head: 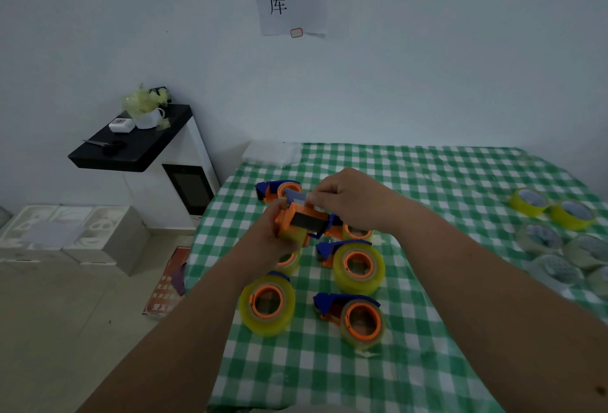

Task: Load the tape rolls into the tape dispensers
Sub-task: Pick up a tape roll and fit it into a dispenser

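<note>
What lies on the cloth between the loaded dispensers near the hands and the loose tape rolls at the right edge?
Nothing: the head view shows only bare green-checked tablecloth between the loaded dispensers and the loose tape rolls.

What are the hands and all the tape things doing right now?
Left hand: grips the held dispenser from below.
Right hand: fingers pinch the top of the held dispenser.
Held dispenser: lifted above the table, tape roll in it.
Front dispensers: lying on the checked cloth, loaded with rolls.
Spare rolls: loose on the cloth at the right, not loaded.
Scissors: lying on the black shelf.
</note>
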